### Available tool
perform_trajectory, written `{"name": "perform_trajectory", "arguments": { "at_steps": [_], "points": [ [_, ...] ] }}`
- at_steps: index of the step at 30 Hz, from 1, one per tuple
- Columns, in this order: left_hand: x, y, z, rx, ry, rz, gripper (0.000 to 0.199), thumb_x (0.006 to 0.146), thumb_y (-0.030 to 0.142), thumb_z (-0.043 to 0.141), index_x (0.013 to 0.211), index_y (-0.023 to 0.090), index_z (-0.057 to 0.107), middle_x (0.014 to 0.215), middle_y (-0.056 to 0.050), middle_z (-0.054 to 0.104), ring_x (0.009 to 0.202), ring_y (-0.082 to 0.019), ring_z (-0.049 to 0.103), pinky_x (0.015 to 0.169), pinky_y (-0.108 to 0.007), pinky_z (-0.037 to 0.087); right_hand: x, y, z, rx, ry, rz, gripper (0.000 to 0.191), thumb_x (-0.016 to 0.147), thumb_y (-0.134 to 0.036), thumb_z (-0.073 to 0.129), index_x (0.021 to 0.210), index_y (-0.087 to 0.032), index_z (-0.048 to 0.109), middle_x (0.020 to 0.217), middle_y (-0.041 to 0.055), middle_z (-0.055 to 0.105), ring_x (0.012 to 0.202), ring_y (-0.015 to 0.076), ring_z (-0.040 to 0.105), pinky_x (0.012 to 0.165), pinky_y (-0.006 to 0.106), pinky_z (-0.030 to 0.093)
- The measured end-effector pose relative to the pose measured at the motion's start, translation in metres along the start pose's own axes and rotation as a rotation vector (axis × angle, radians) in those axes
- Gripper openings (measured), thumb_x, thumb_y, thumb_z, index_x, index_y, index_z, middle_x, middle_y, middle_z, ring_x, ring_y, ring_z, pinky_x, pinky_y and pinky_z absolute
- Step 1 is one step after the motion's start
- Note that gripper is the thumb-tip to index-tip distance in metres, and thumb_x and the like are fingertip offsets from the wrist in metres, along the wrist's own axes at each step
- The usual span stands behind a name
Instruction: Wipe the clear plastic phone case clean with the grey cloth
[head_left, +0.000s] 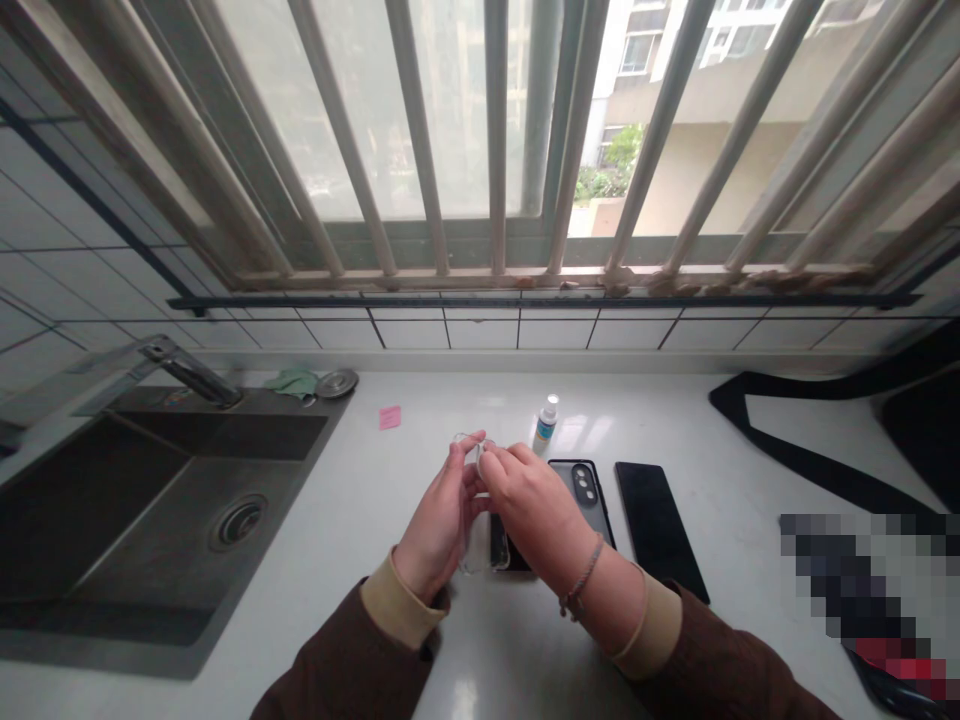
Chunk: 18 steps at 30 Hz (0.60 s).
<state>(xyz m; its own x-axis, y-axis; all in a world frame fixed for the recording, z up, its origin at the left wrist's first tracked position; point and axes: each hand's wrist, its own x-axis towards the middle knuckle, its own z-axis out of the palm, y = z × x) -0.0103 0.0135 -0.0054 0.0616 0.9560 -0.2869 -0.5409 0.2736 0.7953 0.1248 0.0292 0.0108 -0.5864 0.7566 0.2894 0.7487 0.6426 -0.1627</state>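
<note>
Sleeves, pair (352, 655): brown with tan cuffs, entering from the lower edge.
Bracelet (583, 582): braided cord, on the right wrist.
Left hand (435, 520): fingers and thumb closed about the side and upper end of a clear phone case.
Right hand (529, 495): fingertips pinching the same case near its top; exact finger contact partly hidden.
Clear phone case (472, 556): transparent, held by both hands over the middle of the bench (322, 570); its lower end hangs below the fingers.
Flat dark item (519, 562): behind the clear case and the right hand, mostly covered; identity cannot be told.
Black-rimmed phone case (586, 484): camera openings at the top, lower part hidden by the right forearm.
Black smartphone (660, 525): lying flat, just right of the black-rimmed case.
Small bottle (546, 424): upright, white cap, blue and yellow label; lettering too small to read.
Pink sticky note (389, 417): left of the bottle, faint marks, illegible.
Stainless sink (247, 435): at left, with round drain (240, 522) and chrome faucet (191, 370).
Green cloth (292, 381) and round metal strainer (337, 383): side by side behind the sink.
Black strap (731, 400): bent at the far right.
</note>
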Motion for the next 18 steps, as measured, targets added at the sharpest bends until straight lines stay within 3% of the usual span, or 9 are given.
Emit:
{"name": "perform_trajectory", "arguments": {
  "at_steps": [4,10,14,18],
  "points": [
    [0.0,0.001,0.001,-0.004,0.022,0.038,0.059,0.098,0.063,0.064,0.139,0.021,0.063,0.118,-0.011,0.076,0.107,-0.024,0.072,0.09,-0.034,0.055,0.001,0.001,-0.003,0.009,-0.038,-0.032,0.01,0.1,-0.007,0.062,0.104,-0.016,0.065,0.104,0.0094,0.071,0.089,0.0255,0.061,0.084,0.039,0.051],
    [0.0,0.004,0.001,-0.02,0.108,0.091,0.062,0.1,0.068,0.056,0.143,0.023,0.057,0.093,-0.006,0.073,0.086,-0.021,0.072,0.081,-0.032,0.054,-0.002,-0.008,-0.018,0.075,-0.138,-0.037,0.008,0.101,-0.009,0.061,0.104,-0.016,0.065,0.099,0.0086,0.073,0.089,0.0259,0.063,0.08,0.039,0.049],
    [0.004,0.005,0.0,-0.071,0.211,0.195,0.057,0.102,0.065,0.054,0.139,0.023,0.059,0.092,-0.006,0.071,0.089,-0.02,0.07,0.084,-0.031,0.054,-0.006,-0.018,-0.028,0.114,-0.247,-0.039,0.011,0.099,-0.007,0.06,0.103,-0.015,0.066,0.095,0.0087,0.075,0.087,0.0266,0.065,0.076,0.038,0.048],
    [0.006,0.009,-0.001,-0.096,0.265,0.289,0.061,0.098,0.069,0.058,0.139,0.025,0.061,0.092,-0.005,0.067,0.09,-0.019,0.066,0.078,-0.028,0.053,-0.014,-0.022,-0.032,0.187,-0.33,-0.027,0.02,0.087,-0.001,0.063,0.102,-0.014,0.066,0.089,0.009,0.076,0.081,0.0254,0.068,0.068,0.034,0.043]
  ]
}}
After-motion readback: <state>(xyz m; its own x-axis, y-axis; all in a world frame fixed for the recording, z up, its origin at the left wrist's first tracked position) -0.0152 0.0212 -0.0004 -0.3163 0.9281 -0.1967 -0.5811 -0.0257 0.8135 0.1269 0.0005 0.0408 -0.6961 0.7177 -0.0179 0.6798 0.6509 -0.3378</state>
